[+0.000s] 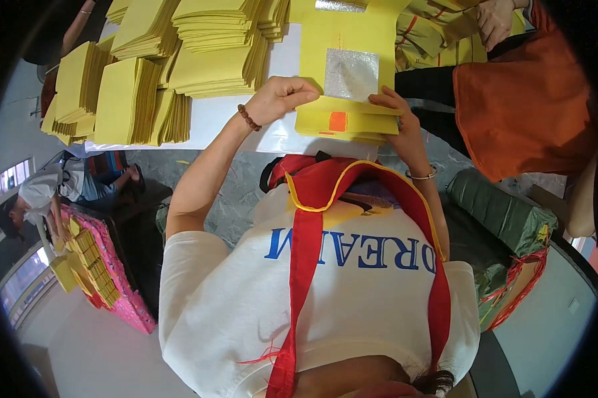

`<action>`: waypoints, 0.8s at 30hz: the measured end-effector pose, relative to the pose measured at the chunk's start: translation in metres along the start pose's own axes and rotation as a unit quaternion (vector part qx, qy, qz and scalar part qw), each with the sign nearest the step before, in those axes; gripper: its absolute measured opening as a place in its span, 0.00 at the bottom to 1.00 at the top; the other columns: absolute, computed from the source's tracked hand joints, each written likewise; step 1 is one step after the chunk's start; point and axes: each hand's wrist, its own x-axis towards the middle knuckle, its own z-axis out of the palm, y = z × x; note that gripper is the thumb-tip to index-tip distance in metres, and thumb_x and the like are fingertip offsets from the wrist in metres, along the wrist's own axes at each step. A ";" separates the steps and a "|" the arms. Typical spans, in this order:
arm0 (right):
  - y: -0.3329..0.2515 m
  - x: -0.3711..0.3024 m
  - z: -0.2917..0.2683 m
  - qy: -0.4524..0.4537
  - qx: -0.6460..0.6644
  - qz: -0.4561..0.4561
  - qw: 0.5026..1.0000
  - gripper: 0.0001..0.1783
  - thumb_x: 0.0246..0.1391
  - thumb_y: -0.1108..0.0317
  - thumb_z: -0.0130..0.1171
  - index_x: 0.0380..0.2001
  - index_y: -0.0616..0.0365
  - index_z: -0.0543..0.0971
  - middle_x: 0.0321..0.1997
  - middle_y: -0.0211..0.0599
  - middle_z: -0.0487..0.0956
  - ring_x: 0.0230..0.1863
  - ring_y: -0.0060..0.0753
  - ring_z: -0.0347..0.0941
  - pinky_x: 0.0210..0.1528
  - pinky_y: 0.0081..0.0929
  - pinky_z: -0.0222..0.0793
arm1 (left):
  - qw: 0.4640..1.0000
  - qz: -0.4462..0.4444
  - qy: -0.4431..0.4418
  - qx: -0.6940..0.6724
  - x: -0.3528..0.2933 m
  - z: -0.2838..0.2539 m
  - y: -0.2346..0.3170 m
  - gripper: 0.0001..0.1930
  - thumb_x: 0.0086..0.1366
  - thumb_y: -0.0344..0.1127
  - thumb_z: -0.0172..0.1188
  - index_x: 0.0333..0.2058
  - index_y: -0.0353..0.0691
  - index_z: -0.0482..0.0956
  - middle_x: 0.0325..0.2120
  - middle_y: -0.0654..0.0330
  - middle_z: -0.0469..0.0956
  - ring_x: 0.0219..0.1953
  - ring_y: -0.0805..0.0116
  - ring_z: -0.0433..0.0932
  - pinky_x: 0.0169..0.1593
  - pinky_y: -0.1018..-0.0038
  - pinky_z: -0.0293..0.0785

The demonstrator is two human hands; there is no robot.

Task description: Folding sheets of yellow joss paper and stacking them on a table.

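A: lighting ok?
B: yeah, pretty bright, windows [8, 179] glowing at left. Silver square [352, 74] glints, white counter [223, 123] shines a bit.
A: blurry?
B: middle's crisp, far left softer. Fisheye bends the edges, corners go black.

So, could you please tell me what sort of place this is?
Probably a small paper-goods workshop: stacks of folded yellow paper, a green-wrapped bundle, and a person beside more yellow pieces.

Wearer's hands: two, left hand [282, 99] and right hand [400, 125]. Wrist ornaments: two, one beaded bracelet [248, 118], one bangle [421, 175]. Silver patches [353, 74]: two, one cut by the frame. Orange-red rectangle [337, 121]: one. Red apron straps [305, 265]: two. Yellow paper stacks [123, 99]: at least seven; overlap prevents exact count.
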 end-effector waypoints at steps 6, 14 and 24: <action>0.004 -0.003 0.001 0.000 0.022 0.015 1.000 0.29 0.37 0.78 0.61 0.49 0.53 0.72 0.54 0.37 0.71 0.60 0.38 0.63 0.60 0.31 0.58 | 1.000 -0.012 -0.024 -0.011 -0.003 -0.002 0.001 0.09 0.63 0.35 0.55 0.34 0.34 0.78 0.24 0.68 0.76 0.28 0.83 0.70 0.33 0.83 0.67; 0.004 -0.004 0.004 -0.003 0.089 0.046 0.995 0.37 0.35 0.77 0.63 0.54 0.55 0.66 0.57 0.37 0.68 0.59 0.35 0.62 0.61 0.30 0.55 | 1.000 -0.001 -0.017 -0.013 -0.004 -0.001 -0.002 0.09 0.63 0.35 0.55 0.34 0.34 0.77 0.25 0.68 0.75 0.29 0.83 0.69 0.34 0.83 0.67; 0.006 -0.001 -0.007 -0.038 0.263 0.103 0.958 0.28 0.48 0.69 0.58 0.55 0.57 0.67 0.55 0.38 0.70 0.62 0.35 0.58 0.62 0.31 0.53 | 0.999 -0.007 -0.023 -0.026 -0.001 -0.003 0.000 0.10 0.65 0.36 0.53 0.36 0.33 0.77 0.27 0.70 0.74 0.32 0.83 0.68 0.38 0.83 0.67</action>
